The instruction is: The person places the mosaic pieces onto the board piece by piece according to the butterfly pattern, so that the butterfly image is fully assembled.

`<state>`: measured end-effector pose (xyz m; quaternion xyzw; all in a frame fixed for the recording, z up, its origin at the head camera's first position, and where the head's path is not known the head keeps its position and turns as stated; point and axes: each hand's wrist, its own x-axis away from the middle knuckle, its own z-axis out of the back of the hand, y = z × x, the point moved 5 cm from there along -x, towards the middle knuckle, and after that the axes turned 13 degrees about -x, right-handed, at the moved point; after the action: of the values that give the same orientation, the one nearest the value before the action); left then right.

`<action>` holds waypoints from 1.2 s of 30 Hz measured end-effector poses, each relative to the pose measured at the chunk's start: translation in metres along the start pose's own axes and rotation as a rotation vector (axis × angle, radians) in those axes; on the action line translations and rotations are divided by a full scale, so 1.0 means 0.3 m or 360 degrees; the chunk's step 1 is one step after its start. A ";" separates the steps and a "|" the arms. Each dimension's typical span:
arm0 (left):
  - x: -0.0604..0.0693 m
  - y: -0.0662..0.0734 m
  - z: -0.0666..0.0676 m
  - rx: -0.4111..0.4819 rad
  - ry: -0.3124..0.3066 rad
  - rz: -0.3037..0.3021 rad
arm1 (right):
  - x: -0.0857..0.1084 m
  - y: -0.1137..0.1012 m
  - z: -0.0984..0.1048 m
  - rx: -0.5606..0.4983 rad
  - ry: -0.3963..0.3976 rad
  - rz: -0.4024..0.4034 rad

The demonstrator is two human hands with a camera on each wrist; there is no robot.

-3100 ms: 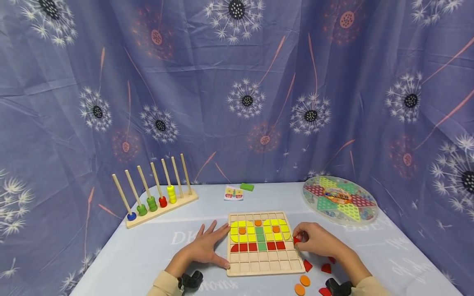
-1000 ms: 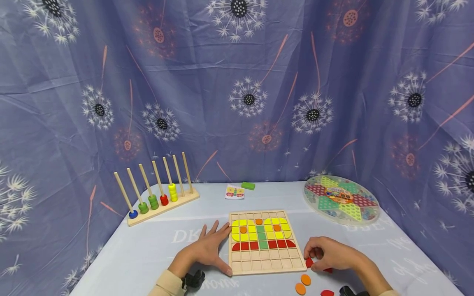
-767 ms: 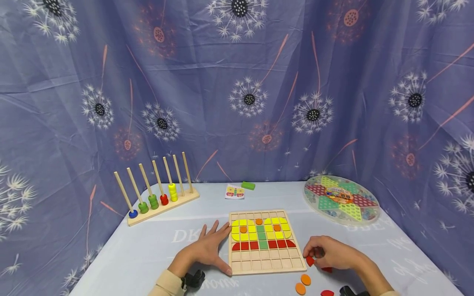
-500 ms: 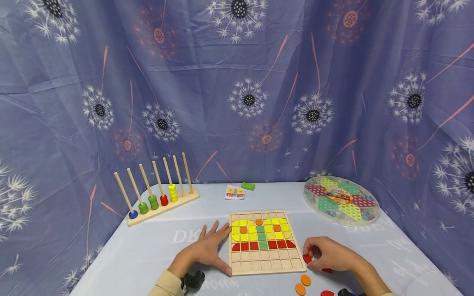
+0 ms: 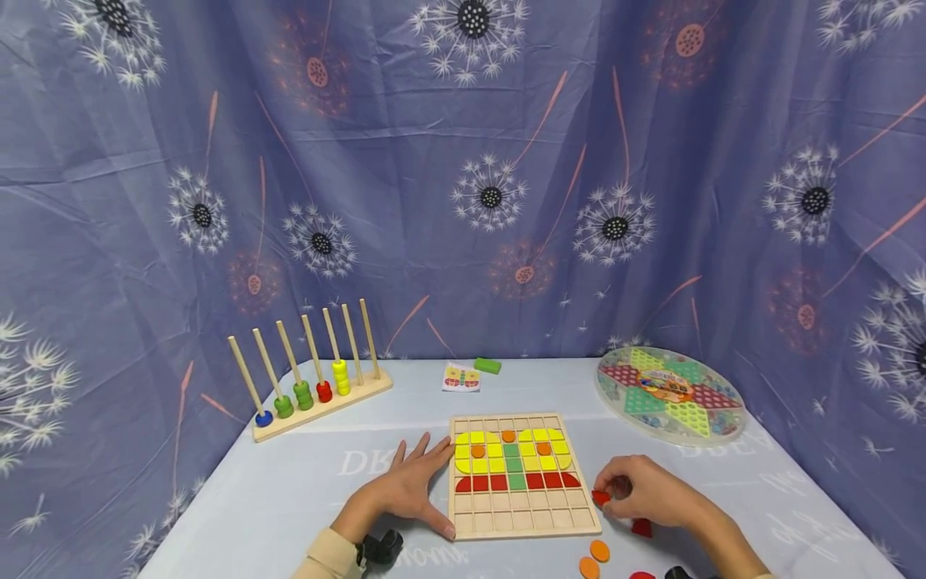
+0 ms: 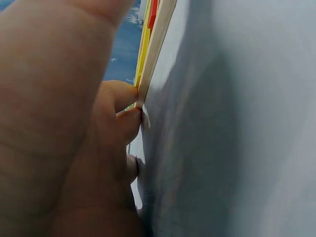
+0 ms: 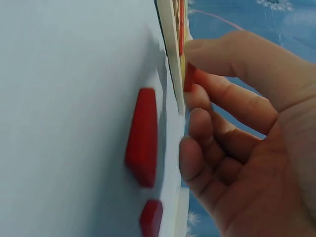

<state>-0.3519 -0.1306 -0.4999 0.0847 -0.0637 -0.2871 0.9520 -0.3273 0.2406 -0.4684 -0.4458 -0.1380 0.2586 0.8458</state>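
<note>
A wooden grid board (image 5: 499, 515) lies on the table with yellow, green, orange and red pieces set in its cells. My left hand (image 5: 405, 492) is spread flat at its left side, thumb and forefinger touching the edge; the left wrist view shows fingers (image 6: 129, 96) against the wooden rim. Just off the board's right edge, my right hand (image 5: 647, 489) pinches a small red piece (image 7: 189, 76) between thumb and forefinger, the other fingers curled loosely. Under that hand lies a loose red piece (image 5: 641, 527). Another red piece (image 5: 642, 575) is cut by the bottom border.
Two orange discs (image 5: 599, 551) lie below the board's right corner. At the back are a picture card (image 5: 461, 378) and a green block (image 5: 488, 366). A peg stand with coloured beads (image 5: 325, 406) stands back left; a round star-patterned game board (image 5: 669, 394) lies back right.
A red piece now fills the right end of the red row. My right hand has gone from the board's edge to the loose red pieces and picked one up. The left hand stays.
</note>
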 end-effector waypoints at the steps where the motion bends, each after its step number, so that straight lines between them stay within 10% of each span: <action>1: -0.001 0.001 0.000 0.0006 -0.0001 0.0001 | -0.004 -0.007 -0.001 0.0005 0.0007 0.0019; 19: -0.006 -0.007 -0.009 0.0002 -0.0002 0.0010 | -0.205 -0.168 -0.203 -0.0153 -0.0230 0.0271; 36: 0.000 0.004 0.005 -0.0007 0.0011 -0.0012 | -0.368 -0.301 -0.383 0.0395 -0.0109 0.0258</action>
<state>-0.3514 -0.1299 -0.4983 0.0840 -0.0596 -0.2905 0.9513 -0.3370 0.0580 -0.4590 -0.3384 -0.0972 0.3561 0.8656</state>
